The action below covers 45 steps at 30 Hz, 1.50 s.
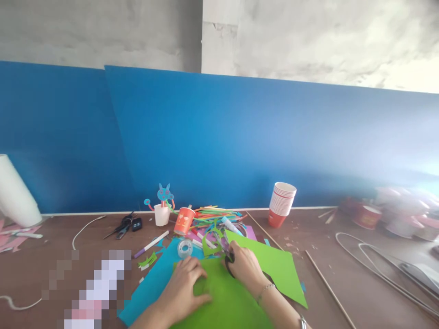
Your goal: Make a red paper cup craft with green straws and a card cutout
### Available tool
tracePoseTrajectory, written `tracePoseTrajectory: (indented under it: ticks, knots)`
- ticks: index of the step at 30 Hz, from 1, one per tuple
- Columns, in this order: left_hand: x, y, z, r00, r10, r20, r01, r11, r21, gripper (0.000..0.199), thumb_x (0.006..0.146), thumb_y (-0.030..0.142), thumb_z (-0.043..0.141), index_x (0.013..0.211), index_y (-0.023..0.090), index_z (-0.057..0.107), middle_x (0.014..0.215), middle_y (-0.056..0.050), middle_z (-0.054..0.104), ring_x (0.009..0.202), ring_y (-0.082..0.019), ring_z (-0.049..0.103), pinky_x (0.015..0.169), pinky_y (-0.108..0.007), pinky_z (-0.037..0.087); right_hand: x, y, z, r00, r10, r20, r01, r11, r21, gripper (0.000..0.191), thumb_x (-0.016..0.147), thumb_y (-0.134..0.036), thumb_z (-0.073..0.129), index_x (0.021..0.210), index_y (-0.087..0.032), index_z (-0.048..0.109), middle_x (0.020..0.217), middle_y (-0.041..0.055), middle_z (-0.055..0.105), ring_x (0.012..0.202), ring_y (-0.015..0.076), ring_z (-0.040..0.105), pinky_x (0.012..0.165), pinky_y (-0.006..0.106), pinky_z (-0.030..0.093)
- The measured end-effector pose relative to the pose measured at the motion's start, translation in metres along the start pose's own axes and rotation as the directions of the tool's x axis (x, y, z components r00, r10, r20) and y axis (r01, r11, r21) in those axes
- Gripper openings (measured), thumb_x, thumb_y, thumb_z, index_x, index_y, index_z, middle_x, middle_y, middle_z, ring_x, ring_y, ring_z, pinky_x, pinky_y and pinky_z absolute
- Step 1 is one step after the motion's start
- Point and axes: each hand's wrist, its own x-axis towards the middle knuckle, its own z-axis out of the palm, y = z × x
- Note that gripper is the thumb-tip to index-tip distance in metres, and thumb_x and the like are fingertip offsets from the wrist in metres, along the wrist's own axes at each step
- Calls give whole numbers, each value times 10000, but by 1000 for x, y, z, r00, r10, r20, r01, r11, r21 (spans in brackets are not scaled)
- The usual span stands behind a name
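Observation:
My right hand (245, 267) is closed round the black handles of a pair of scissors (222, 242), whose blades point away over green paper scraps. On the green paper (222, 297) in front of me rests my left hand (187, 285), its fingers apart and holding nothing. A second green sheet (277, 265) lies under and beyond my right wrist. Blue paper (151, 278) shows to the left, beneath the green. A clear tape roll (185, 248) sits just beyond my left hand.
Behind the papers are colourful sticks (212, 215), a tilted red cup (184, 221) and a white cup (162, 214) with a blue paper figure. Stacked cups (281, 204) stand farther right. A wooden stick (329, 288) and cables (377, 260) lie on the right; keys (136, 224) lie at left.

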Motion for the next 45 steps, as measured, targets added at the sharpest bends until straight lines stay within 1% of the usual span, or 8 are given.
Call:
tracePoseTrajectory:
  ticks: [7,15,19,23,30,36,42,45]
  knots:
    - [1,2,1,999,-6,41,7,999,-34,210,701,325,751,828,208,631,1013,-38,589,1029,-237,512,895,-344,381,4,8,5,1000,12,3,-12,987,163,239,685,-247,726,888,-196,612,683,38,680,609,206,615,530,257,354]
    - [5,4,-1,990,1,-143,2,1000,15,98,794,152,597,871,211,611,973,-58,621,1005,-247,529,867,-373,376,5,6,11,999,42,-5,-41,982,187,230,667,-254,736,848,-201,603,636,-9,631,576,161,544,525,224,306]
    - [4,12,7,984,161,-74,-154,984,87,213,770,295,702,969,233,656,985,-41,634,994,-241,527,863,-374,370,5,7,14,999,38,-9,-36,983,183,185,702,-265,713,843,-203,610,632,-6,644,592,166,565,534,225,306]
    - [8,19,23,951,307,14,-300,916,268,145,760,324,728,813,195,688,854,-29,652,893,-221,541,800,-363,369,5,7,16,1000,22,-2,-21,989,150,153,735,-268,678,856,-195,620,684,22,684,652,185,616,555,232,325]
    - [12,11,43,846,514,-140,-399,787,470,134,784,173,627,650,180,617,684,-31,603,758,-200,519,718,-339,363,-1,-1,17,997,-73,-1,73,997,40,257,744,-208,607,999,-181,605,841,70,730,755,221,663,608,258,366]
    - [12,10,33,910,302,-285,-217,931,293,186,755,16,520,662,172,561,771,-23,611,789,-188,545,679,-300,381,-6,-6,19,996,-80,-33,81,996,45,257,707,-189,597,962,-176,616,911,80,705,865,235,634,713,269,413]
    - [14,4,18,919,146,-366,-74,976,204,106,717,98,583,741,201,571,842,-34,626,856,-242,572,724,-345,425,-6,-7,20,997,-69,-33,71,996,58,277,681,-183,622,957,-187,648,932,84,678,892,238,613,765,281,436]
    - [21,-10,-1,891,56,-451,-1,992,122,99,766,128,544,812,208,581,870,-50,642,865,-246,587,747,-365,449,-6,-7,19,1000,-26,-17,27,997,76,287,648,-215,678,933,-186,668,951,93,678,914,250,619,776,283,443]
